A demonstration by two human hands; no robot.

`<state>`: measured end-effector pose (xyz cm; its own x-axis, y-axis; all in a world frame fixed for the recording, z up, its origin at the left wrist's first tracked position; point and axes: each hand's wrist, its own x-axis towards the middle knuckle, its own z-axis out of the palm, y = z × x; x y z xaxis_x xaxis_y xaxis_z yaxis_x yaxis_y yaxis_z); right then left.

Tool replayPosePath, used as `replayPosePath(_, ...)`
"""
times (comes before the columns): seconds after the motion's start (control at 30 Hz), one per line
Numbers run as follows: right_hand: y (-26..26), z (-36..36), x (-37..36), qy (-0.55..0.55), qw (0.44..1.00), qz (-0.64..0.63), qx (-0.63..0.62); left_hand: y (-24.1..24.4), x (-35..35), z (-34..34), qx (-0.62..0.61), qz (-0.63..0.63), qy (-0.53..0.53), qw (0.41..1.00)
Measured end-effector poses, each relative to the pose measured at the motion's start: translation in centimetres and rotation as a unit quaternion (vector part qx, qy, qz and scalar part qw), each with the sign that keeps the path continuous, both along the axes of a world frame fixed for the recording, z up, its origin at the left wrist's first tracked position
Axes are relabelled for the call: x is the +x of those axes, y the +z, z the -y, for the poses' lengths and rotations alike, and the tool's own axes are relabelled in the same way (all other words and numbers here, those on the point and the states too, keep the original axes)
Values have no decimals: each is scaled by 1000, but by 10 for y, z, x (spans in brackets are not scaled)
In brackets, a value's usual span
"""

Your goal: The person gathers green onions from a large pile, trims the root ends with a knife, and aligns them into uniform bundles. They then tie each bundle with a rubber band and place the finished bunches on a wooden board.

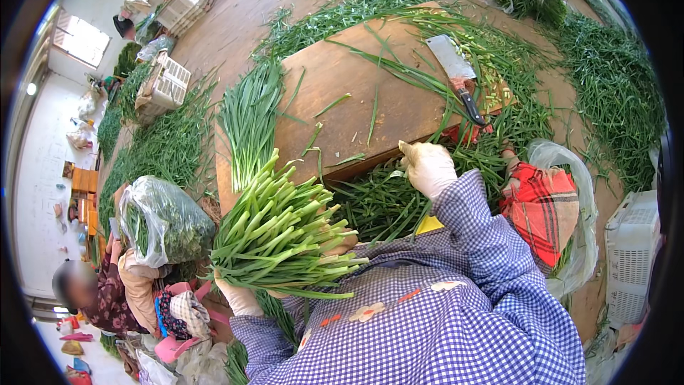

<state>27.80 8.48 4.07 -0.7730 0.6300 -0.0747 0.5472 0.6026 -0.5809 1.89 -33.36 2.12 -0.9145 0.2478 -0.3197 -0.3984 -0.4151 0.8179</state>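
A thick bunch of leafy green stalks [278, 230], which look like garlic chives, rests in my left hand [240, 297]. The pale cut ends point up and to the right, and leaves hide most of the fingers. My gloved right hand [427, 166] is at the near edge of the wooden board [331, 91], fingers curled in, with no plain object in them. Another bunch of chives [251, 117] lies along the board's left side. A cleaver [454, 64] with a black handle lies on the board's right, among loose leaves and chopped stalk ends [494, 93].
Loose leaves [379, 208] fill the space below the board, with more heaps [609, 80] on the floor. A filled plastic bag [165, 222] stands left, beside a seated person [101, 299]. A red checked cloth [539, 208] covers my knee. White crates [633, 256] stand right and far left.
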Motion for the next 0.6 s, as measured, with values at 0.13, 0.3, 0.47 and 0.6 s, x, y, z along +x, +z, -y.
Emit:
replayPosePath(0.13, -11, 40, -20, 153, 975, -139, -85, 2, -3, -5, 2, 3, -6, 1000)
replayPosePath(0.3, -10, 90, -65, 109, 853, -176, -480, 6, -1, -2, 1, 1, -1, 1000)
replayPosePath(0.47, -23, 73, -53, -101, 768, -266, -574, 6, 4, 3, 24, 46, 27, 998)
replayPosePath(0.6, -17, 38, -22, -29, 794, -297, -530, 17, 8, 2, 31, 42, 49, 997)
